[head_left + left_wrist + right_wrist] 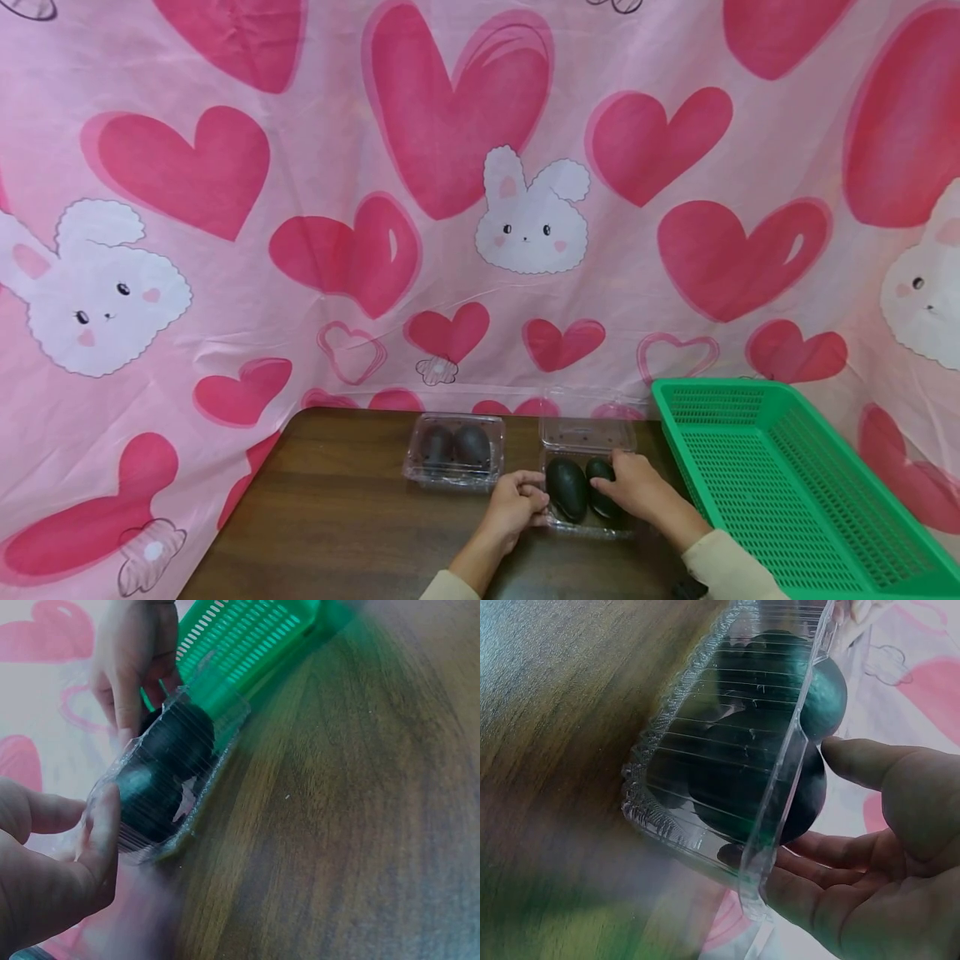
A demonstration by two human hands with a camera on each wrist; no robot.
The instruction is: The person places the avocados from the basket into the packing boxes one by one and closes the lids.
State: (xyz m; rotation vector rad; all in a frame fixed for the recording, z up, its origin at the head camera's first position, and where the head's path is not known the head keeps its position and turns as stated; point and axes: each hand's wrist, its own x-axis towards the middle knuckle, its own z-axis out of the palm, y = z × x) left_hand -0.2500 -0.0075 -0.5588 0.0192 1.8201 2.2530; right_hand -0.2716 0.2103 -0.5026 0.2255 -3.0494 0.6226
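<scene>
Two dark, smooth avocados lie side by side in an open clear plastic clamshell box (pixel 588 528), its lid (pixel 588 435) tipped back behind. My left hand (pixel 516 505) pinches the left rim of the box between thumb and fingers, near the left avocado (pixel 567 490). Over the box's right side, my right hand (pixel 639 487) holds the right avocado (pixel 602 498). In the right wrist view, the thumb of that hand (pixel 877 847) touches the avocado (pixel 754 776), and its fingers reach inside the box wall. Part of that fruit is hidden behind the hand in the head view.
A second clear box (pixel 412 468), its lid closed over two dark avocados, stands to the left on the brown wooden table (pixel 337 500). On the right is a large green plastic basket (pixel 806 492). A pink heart-and-rabbit cloth (pixel 450 283) hangs behind.
</scene>
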